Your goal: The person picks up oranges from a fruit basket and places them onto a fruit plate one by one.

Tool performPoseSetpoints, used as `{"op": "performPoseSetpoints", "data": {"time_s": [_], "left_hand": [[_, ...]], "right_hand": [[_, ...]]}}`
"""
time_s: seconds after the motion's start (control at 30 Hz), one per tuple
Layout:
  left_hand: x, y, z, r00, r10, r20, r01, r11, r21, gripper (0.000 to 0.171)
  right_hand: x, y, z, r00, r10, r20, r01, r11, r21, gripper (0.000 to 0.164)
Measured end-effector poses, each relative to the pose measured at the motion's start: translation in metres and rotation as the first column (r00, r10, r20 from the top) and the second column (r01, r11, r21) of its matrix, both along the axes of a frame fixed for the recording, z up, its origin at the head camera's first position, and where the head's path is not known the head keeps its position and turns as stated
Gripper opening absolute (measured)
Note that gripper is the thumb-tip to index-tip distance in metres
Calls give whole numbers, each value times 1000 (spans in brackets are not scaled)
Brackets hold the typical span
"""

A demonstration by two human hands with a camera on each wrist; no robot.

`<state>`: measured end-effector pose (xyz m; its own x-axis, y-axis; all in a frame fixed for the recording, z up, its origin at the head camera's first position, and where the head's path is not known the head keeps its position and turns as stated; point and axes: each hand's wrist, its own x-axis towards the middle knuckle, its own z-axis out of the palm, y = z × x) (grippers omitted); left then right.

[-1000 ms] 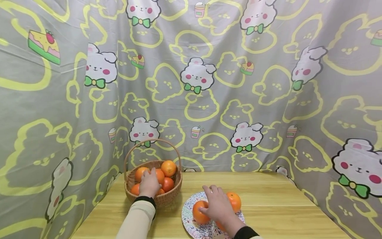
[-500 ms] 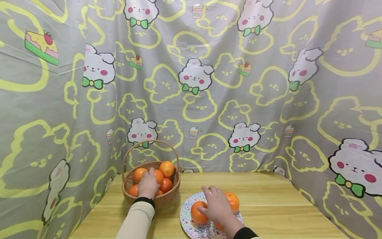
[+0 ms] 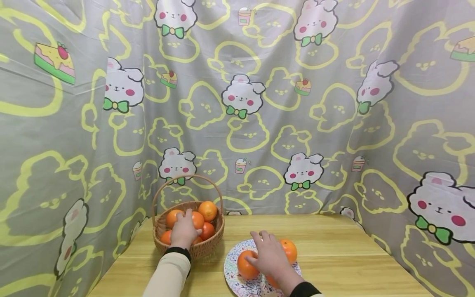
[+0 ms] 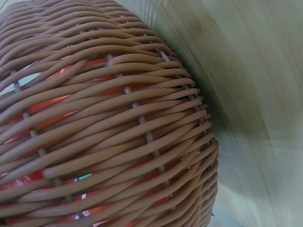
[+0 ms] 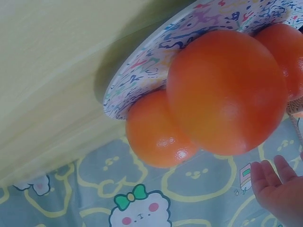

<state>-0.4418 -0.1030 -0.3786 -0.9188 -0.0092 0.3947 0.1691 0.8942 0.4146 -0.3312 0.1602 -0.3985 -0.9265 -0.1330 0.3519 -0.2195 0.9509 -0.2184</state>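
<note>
My left hand [image 3: 183,231] reaches into a brown wicker basket [image 3: 212,246] and grips an orange [image 3: 197,220], its thumb and index finger spread around the fruit. More oranges lie around it in the basket. Only the basket's woven wall [image 4: 118,118] fills the left wrist view; the hand is hidden there. My right hand [image 3: 272,258] hovers over a patterned round plate [image 3: 231,264] with fingers loosely spread. On that plate sit an orange [image 3: 246,268] at left, another orange [image 3: 289,251] at back right, and a third mostly under the hand. The right wrist view shows those fingers [image 5: 272,176] apart from the oranges.
Both stand on a light wooden table [image 3: 341,264], basket at back left and plate at front centre. A grey cartoon-print curtain [image 3: 256,136] encloses the back and both sides. The basket's tall handle [image 3: 191,176] arches above the fruit.
The head view has shifted slightly. Both hands, the basket and the oranges hold practically the same places.
</note>
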Motion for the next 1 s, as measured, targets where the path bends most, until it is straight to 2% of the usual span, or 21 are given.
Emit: {"op": "performPoseSetpoints", "data": {"time_s": [0.23,0.53,0.7,0.87,1.0], "left_hand": [[5,0,3,999,-14,-31,15,999,33,86],[15,2,3,999,-26,-38,30,994,106,86],[22,6,11,998,-34,-51,41,991,129,83],[32,12,20,993,-78,-92,88,989,118,86],[37,22,24,987,-89,-130,103,989,102,85]], "right_hand": [[3,-3,3,1000,13,-27,-12,1000,10,74],[4,-4,3,1000,10,-22,-10,1000,3,74],[4,-5,3,1000,17,-25,-17,1000,-7,73],[5,-8,6,1000,13,-20,-14,1000,-25,73],[7,-8,7,999,23,-37,-25,999,-37,74]]}}
